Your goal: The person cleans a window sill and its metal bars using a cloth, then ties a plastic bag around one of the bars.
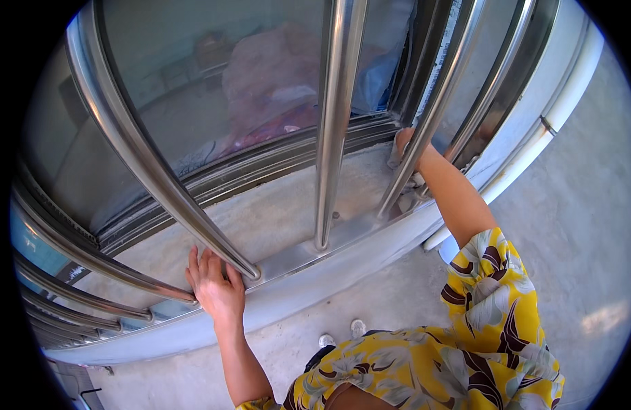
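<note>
My left hand [218, 292] rests on the flat stainless steel bottom rail [290, 261] of a window grille, between two upright bars. Its fingers lie apart over the concrete sill [274, 207], holding nothing. Through a gap between the steel bars on the right, my right hand [405, 137] reaches to the lower corner of the dark window frame [259, 177]. It is closed on a greyish cloth [395, 156], pressed near the frame's corner; a bar partly hides the hand. A thick steel bar [333, 138] stands between my two hands.
Behind the window glass [177, 118] lie pinkish bundled items [274, 77], blurred by reflections. A white pipe [566, 107] runs along the wall on the right. Below is a concrete floor [295, 374], where my shoes [357, 328] show. More grille bars [79, 307] continue leftward.
</note>
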### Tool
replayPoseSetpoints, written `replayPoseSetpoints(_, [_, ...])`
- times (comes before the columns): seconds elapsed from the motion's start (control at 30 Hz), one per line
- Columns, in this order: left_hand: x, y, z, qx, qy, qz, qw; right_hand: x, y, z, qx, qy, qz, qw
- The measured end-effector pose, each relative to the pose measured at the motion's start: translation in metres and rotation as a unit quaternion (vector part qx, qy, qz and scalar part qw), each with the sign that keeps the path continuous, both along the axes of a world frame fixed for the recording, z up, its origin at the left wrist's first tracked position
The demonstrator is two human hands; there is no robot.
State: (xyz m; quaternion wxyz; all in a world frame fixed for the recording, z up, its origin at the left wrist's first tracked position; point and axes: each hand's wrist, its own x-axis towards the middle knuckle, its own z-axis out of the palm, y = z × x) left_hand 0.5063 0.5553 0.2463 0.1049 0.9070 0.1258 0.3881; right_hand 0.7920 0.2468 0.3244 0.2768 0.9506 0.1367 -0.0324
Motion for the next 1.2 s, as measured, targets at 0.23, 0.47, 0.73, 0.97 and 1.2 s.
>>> replayPoseSetpoints(0.23, [0.0,0.003,-0.003,0.008,-0.002,-0.019,1.0,0.04,-0.007,-0.041,0.146,-0.114,0.096,0.978])
replayPoseSetpoints(0.47, [0.0,0.006,-0.005,-0.014,0.008,-0.025,1.0,0.084,-0.041,-0.125,0.12,-0.105,-0.046,0.986])
replayPoseSetpoints(0.73, [0.0,0.005,-0.005,0.006,0.021,-0.017,1.0,0.107,-0.045,-0.098,0.144,-0.141,-0.07,0.977])
replayPoseSetpoints(0.97, [-0.003,0.004,-0.005,0.004,0.022,-0.013,1.0,0.098,-0.06,-0.107,0.13,-0.114,-0.088,0.981])
replayPoseSetpoints(1.2, [0.003,0.005,-0.002,-0.01,0.006,-0.048,0.999,0.058,-0.073,-0.103,0.111,-0.088,-0.076,0.987])
